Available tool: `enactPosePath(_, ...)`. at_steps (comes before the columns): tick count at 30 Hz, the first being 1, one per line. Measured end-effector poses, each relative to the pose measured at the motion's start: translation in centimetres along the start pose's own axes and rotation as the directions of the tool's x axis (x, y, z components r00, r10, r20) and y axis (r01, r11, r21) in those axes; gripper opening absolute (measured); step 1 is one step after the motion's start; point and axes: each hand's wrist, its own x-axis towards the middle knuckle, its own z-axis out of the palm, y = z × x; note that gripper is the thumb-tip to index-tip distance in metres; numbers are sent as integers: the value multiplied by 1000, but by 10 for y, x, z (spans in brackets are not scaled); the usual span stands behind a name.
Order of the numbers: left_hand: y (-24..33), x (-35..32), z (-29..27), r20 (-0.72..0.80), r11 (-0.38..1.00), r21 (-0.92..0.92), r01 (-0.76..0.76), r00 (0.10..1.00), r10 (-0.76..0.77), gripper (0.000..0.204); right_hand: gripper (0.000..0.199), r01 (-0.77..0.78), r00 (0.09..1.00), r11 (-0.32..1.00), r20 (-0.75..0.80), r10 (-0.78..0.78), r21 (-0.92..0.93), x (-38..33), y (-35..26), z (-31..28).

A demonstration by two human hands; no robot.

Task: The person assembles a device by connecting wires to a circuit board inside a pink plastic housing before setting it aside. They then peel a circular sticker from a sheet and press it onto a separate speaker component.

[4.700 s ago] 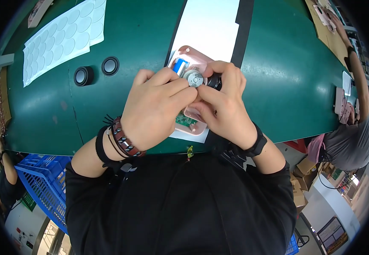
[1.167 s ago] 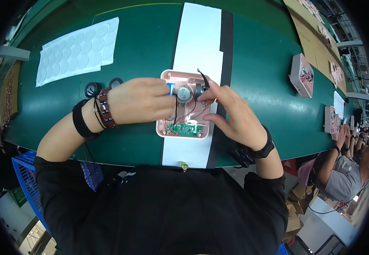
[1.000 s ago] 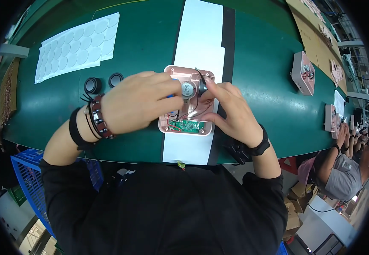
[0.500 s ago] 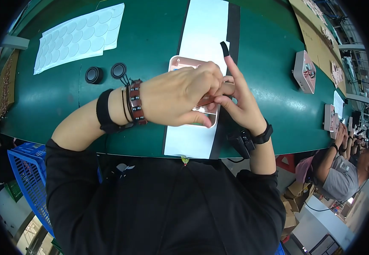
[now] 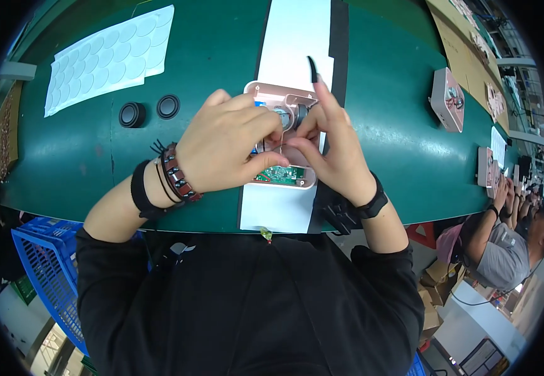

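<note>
A pink plastic housing [image 5: 260,89] lies in front of me, holding a green circuit board [image 5: 289,176] at its near end and a round grey and black part [image 5: 284,117] farther in. Over its middle, my left hand [image 5: 231,145] pinches a thin wire [image 5: 282,141] between thumb and fingertips. From the other side my right hand [image 5: 341,155] closes thumb and bent fingers on the same wire. My right index finger points up, with a black cover on its tip. The fingers hide part of the housing's inside.
White paper [image 5: 297,37] lies beneath the housing on the green table [image 5: 215,44]. To the left are two round black speakers [image 5: 132,114] and a sheet of round stickers [image 5: 105,59]. Another pink housing [image 5: 447,100] stands at right. A blue crate [image 5: 49,269] sits below left; a co-worker [image 5: 504,250] is at right.
My left hand has drawn back to the left and its fingers now meet my right fingertips at the wire. The circuit board and round part have come into view.
</note>
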Motion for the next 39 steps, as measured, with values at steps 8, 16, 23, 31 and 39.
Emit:
enactPosePath(8,6,-6,8,-16,980,-131,147,989,-150,8,71,-68,997,998,-19,68,14,-6,-2,0)
enactPosePath(16,6,-8,8,1,974,-142,176,984,-178,4,14,-17,995,999,100,21,-38,12,-15,-14)
enactPosePath(23,7,-8,10,-23,963,-188,195,979,-202,3,13,-102,986,994,130,105,-31,15,-14,-10)
enactPosePath(31,8,-9,10,-19,940,-242,238,968,-250,4,18,-65,997,977,37,73,-201,9,-20,-2)
enactPosePath(39,18,-13,14,-65,954,-149,260,960,-272,5,17,261,957,837,17,-289,-481,4,-11,-2)
